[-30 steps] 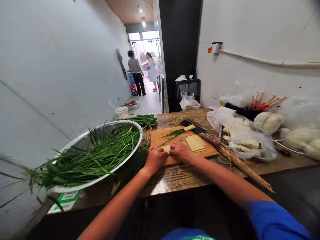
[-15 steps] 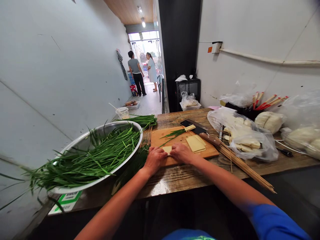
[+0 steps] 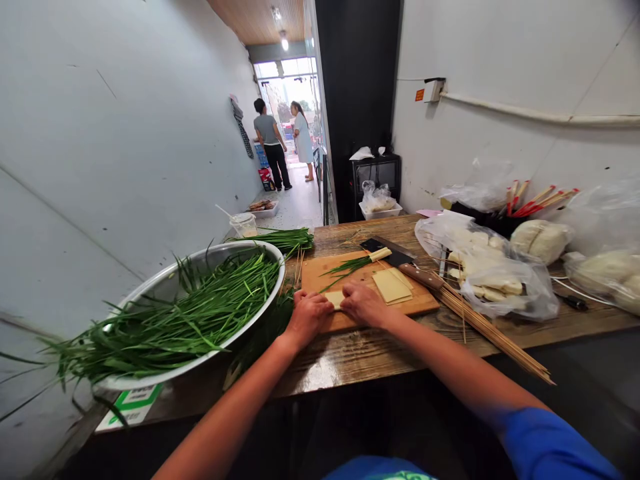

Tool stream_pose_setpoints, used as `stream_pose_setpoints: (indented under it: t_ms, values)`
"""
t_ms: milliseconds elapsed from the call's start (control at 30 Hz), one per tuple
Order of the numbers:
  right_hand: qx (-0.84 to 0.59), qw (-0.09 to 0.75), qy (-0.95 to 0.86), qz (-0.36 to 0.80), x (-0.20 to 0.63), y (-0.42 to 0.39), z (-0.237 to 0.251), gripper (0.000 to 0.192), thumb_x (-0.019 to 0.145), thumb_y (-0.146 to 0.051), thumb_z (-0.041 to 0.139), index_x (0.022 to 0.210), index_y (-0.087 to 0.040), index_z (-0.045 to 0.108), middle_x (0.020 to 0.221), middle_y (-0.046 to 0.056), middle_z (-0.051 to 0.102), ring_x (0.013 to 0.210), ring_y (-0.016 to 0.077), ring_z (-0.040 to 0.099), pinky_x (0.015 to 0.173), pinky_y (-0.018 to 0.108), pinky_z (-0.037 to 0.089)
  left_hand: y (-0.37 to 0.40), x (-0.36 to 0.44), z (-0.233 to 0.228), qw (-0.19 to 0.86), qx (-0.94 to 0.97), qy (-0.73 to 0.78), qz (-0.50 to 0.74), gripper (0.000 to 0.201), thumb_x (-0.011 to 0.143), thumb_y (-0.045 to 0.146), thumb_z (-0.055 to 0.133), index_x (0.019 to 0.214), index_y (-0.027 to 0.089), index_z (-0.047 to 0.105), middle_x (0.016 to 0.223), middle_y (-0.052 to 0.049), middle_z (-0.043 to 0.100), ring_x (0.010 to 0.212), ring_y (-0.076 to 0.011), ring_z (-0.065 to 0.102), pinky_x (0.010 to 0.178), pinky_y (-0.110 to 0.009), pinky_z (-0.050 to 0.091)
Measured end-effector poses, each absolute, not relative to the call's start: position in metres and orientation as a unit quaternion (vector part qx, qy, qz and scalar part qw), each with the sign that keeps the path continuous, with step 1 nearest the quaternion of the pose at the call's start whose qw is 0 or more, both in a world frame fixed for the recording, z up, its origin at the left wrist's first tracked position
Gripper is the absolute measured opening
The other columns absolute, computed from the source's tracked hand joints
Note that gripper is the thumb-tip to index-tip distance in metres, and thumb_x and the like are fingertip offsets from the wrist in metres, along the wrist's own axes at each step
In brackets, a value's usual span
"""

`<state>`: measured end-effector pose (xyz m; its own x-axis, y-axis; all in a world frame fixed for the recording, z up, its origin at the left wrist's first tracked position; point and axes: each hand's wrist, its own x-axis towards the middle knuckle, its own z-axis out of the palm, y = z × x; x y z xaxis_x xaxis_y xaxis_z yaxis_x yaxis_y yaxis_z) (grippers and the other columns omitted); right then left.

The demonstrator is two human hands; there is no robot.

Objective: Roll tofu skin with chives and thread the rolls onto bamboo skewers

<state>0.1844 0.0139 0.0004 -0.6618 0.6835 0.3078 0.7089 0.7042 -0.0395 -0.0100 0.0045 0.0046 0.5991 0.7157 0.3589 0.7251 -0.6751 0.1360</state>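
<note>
My left hand (image 3: 309, 315) and my right hand (image 3: 364, 303) rest side by side on the near edge of a wooden cutting board (image 3: 327, 277). Both press on a small pale tofu-skin piece (image 3: 335, 298) whose middle shows between them. A stack of tofu-skin sheets (image 3: 391, 287) lies just right of my right hand. A finished roll with chive leaves (image 3: 357, 263) lies at the back of the board, beside a cleaver (image 3: 400, 261) with a wooden handle.
A big metal basin of chives (image 3: 195, 307) stands at the left. Bamboo skewers (image 3: 490, 330) lie along the table's right front. Plastic bags of white food (image 3: 493, 270) and chopsticks (image 3: 537, 200) sit at the right. Two people (image 3: 280, 143) stand far down the corridor.
Both hands stay on the small piece at the board's near edge, shifting only slightly. The view has tilted a little.
</note>
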Motion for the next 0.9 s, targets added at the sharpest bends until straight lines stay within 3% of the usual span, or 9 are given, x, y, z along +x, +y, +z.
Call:
stream_pose_setpoints:
  t_ms: [133,333,500,900]
  values:
    - [-0.403,0.139,-0.904,-0.017,0.182,0.01,0.002,0.033,0.09,-0.026,0.044,0.069,-0.014,0.067,0.08,0.007,0.059,0.077,0.0148,0.049,0.066,0.025,0.032,0.015,-0.007,0.019,-0.032,-0.896,-0.416,-0.149,0.022,0.085,0.027,0.053,0.071,0.023,0.07,0.078,-0.001,0.066,0.083,-0.0171,0.051,0.077,-0.036,0.021]
    - [-0.399,0.17,-0.901,0.0,0.183,0.01,-0.003,0.032,0.09,-0.025,0.045,0.069,-0.015,0.068,0.076,0.006,0.059,0.074,0.0136,0.049,0.065,0.024,0.032,0.022,-0.007,0.023,-0.09,-0.891,-0.427,-0.123,0.02,0.085,0.024,0.053,0.077,0.023,0.072,0.081,-0.003,0.068,0.086,-0.0183,0.051,0.078,-0.035,0.021]
    - [-0.393,0.195,-0.899,-0.012,0.183,0.01,-0.006,0.032,0.089,-0.025,0.046,0.067,-0.014,0.067,0.076,0.006,0.057,0.074,0.0138,0.048,0.066,0.024,0.033,0.023,-0.009,0.019,-0.087,-0.892,-0.421,-0.144,0.019,0.083,0.025,0.055,0.075,0.025,0.073,0.081,-0.002,0.067,0.086,-0.0187,0.051,0.078,-0.035,0.023]
    - [-0.417,0.231,-0.862,0.172,0.186,0.029,-0.01,0.015,0.082,-0.019,0.058,0.086,-0.016,0.072,0.08,0.005,0.067,0.072,0.0124,0.057,0.067,0.022,0.037,0.023,-0.013,0.007,-0.039,-0.894,-0.404,-0.19,0.021,0.086,0.025,0.052,0.078,0.025,0.072,0.08,-0.002,0.067,0.083,-0.0176,0.052,0.077,-0.034,0.026]
